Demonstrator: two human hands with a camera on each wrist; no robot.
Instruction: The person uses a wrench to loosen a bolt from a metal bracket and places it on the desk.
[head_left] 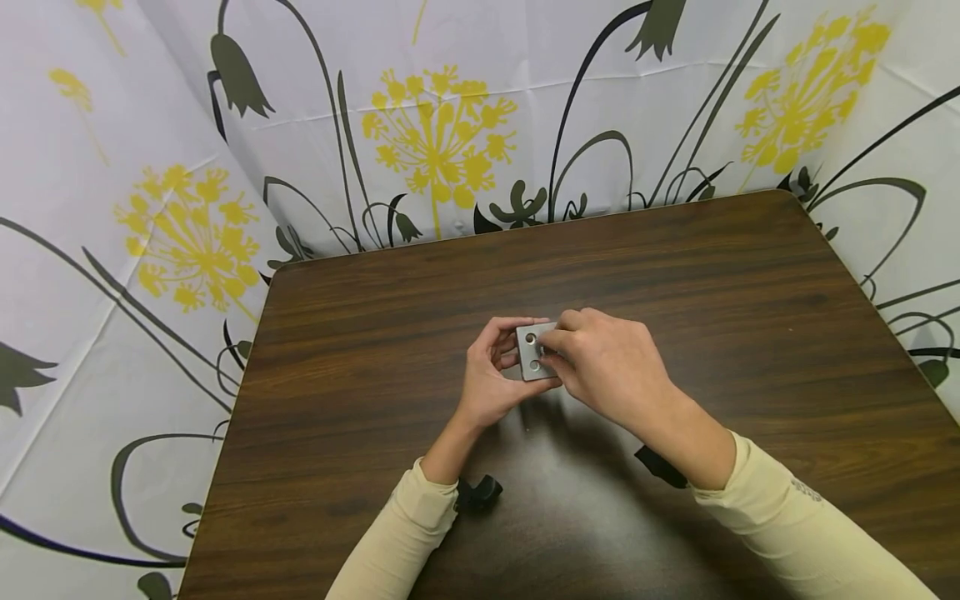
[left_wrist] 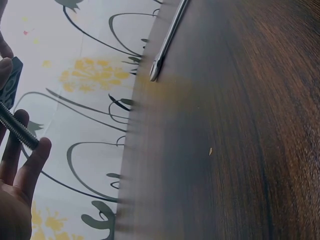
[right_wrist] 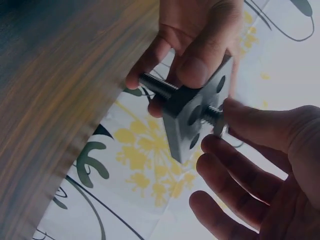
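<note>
One plate (right_wrist: 205, 99), metal, holed, held above the table (head_left: 375, 375); left hand (head_left: 491, 379) grips it by opposite edges. One bolt (right_wrist: 159, 86), threaded, set through a hole, shank out the far side; right hand (head_left: 618, 367) pinches its near end between thumb and forefinger, other fingers apart. One tool (left_wrist: 167, 42), slim, shiny, on the table, perhaps a wrench, only partly in view. Step in hand, as judged: turning the bolt in the plate. Next move calls for a steady plate and a straight, in-line twist.

2 hands (right_wrist: 202, 42) (right_wrist: 302, 185) hold a plate (right_wrist: 181, 131) pierced by a bolt (right_wrist: 157, 86).
</note>
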